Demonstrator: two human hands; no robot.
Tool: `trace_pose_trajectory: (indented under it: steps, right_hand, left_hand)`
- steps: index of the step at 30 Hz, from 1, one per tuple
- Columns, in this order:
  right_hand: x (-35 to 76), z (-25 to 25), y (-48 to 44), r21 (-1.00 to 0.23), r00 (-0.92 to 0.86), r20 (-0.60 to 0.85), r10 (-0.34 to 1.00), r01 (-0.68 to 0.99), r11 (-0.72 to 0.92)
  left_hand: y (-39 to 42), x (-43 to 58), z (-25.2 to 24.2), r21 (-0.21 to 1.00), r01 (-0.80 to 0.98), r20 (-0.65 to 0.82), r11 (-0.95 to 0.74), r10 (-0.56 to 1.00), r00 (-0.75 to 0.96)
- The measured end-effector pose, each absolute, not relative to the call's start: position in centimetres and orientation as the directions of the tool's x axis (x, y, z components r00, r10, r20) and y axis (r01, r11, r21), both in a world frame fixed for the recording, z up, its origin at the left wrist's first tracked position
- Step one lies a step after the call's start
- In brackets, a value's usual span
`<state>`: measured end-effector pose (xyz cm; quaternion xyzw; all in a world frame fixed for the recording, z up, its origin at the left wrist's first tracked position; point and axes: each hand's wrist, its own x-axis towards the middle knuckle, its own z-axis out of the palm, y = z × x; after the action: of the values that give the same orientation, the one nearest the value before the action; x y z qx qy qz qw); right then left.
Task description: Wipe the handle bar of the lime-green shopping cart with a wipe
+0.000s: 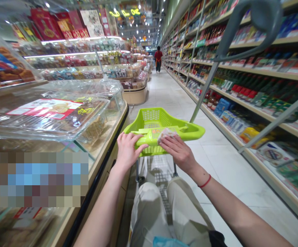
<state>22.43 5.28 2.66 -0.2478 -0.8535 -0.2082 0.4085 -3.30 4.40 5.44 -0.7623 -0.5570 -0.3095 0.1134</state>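
Observation:
My left hand [127, 151] rests on the near rim of a lime green shopping basket [161, 120] set on a small trolley, fingers curled over the edge. My right hand [178, 151] lies over the same rim to the right, fingers pressing a small pale wrapped packet [166, 133] against the basket. A red string is tied round my right wrist. The basket's grey handle [252, 24] arches up at the upper right.
A glass-topped display counter [69, 116] with packaged pastries runs along the left. Stocked shelves [254, 82] line the right. A white tiled aisle [169, 89] stretches ahead, where a person in a red top [158, 59] stands far off.

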Motion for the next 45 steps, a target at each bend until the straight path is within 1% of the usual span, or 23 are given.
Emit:
trace_pose_trajectory:
  steps: [5,8,11,16,18,21,24,32,34,36,38,42,45]
  right_hand:
    - [27.3,1.0,5.4,0.014,-0.361,0.862,0.357,0.72,0.694]
    - [27.0,0.5,5.4,-0.047,-0.285,0.882,0.375,0.738,0.673]
    - [24.0,1.2,5.2,-0.022,-0.323,0.888,0.326,0.678,0.734]
    - [17.5,3.8,5.4,0.103,-0.494,0.837,0.234,0.563,0.82]
    - [15.9,4.6,5.7,0.126,-0.541,0.81,0.227,0.539,0.833]
    - [15.2,5.1,6.2,0.107,-0.575,0.767,0.285,0.553,0.827]
    - [16.8,4.9,6.6,0.057,-0.551,0.767,0.329,0.569,0.82]
    - [24.0,4.2,7.0,-0.116,-0.367,0.821,0.437,0.642,0.758]
    - [24.0,4.2,6.8,-0.141,-0.319,0.832,0.454,0.669,0.73]
    - [22.9,4.3,6.4,-0.137,-0.304,0.839,0.452,0.685,0.715]
    - [20.9,4.5,5.9,-0.111,-0.337,0.835,0.434,0.67,0.734]
    - [16.4,5.4,5.6,-0.041,-0.492,0.781,0.384,0.573,0.819]
    - [14.4,6.2,6.1,-0.026,-0.573,0.713,0.404,0.554,0.832]
  left_hand:
    - [4.5,-3.3,5.4,0.174,0.918,0.609,-0.357,0.772,0.185]
    - [4.6,-3.3,5.4,0.173,0.921,0.609,-0.35,0.773,0.18]
    - [4.5,-3.2,5.4,0.168,0.921,0.613,-0.351,0.769,0.182]
    - [4.3,-3.0,5.6,0.164,0.923,0.602,-0.348,0.776,0.186]
    - [4.2,-3.0,5.6,0.156,0.927,0.595,-0.341,0.782,0.187]
    - [4.3,-3.1,5.6,0.152,0.928,0.597,-0.34,0.78,0.189]
    - [4.5,-3.3,5.4,0.155,0.924,0.61,-0.349,0.77,0.188]
    - [4.5,-3.3,5.4,0.171,0.914,0.618,-0.367,0.762,0.19]
    - [4.5,-3.2,5.4,0.167,0.914,0.625,-0.369,0.757,0.191]
    - [4.5,-3.2,5.3,0.164,0.916,0.628,-0.366,0.755,0.19]
    - [4.5,-3.1,5.3,0.161,0.918,0.628,-0.364,0.755,0.189]
    - [4.3,-3.0,5.5,0.157,0.923,0.617,-0.352,0.764,0.187]
    - [4.3,-3.1,5.5,0.155,0.926,0.601,-0.344,0.777,0.189]
